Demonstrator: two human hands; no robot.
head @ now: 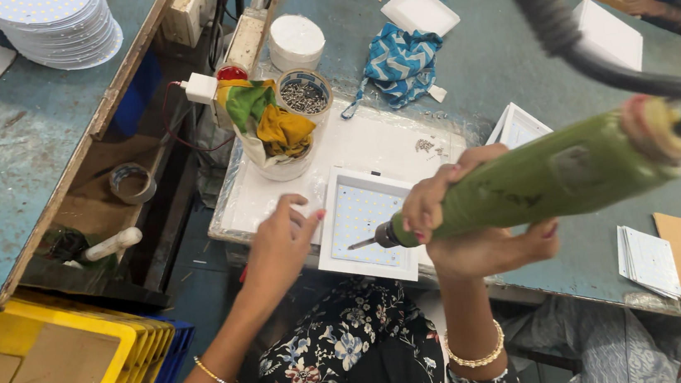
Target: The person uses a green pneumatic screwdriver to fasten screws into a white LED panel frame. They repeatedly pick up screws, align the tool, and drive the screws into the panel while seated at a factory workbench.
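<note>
Right hand [460, 222] wrapped round green electric screwdriver [539, 181], bit over square white LED panel [364, 222] on white tray [369, 143] at bench edge. Left hand [279, 243] open, fingertips resting beside panel's left rim. Round cup [304, 95] holds small dark screws; neighbouring white tub [274, 148] stuffed with coloured cloth.

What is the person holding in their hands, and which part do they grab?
The right hand grips the green electric screwdriver around its front end, near the bit. The left hand holds nothing; it rests at the square light panel's edge.
</note>
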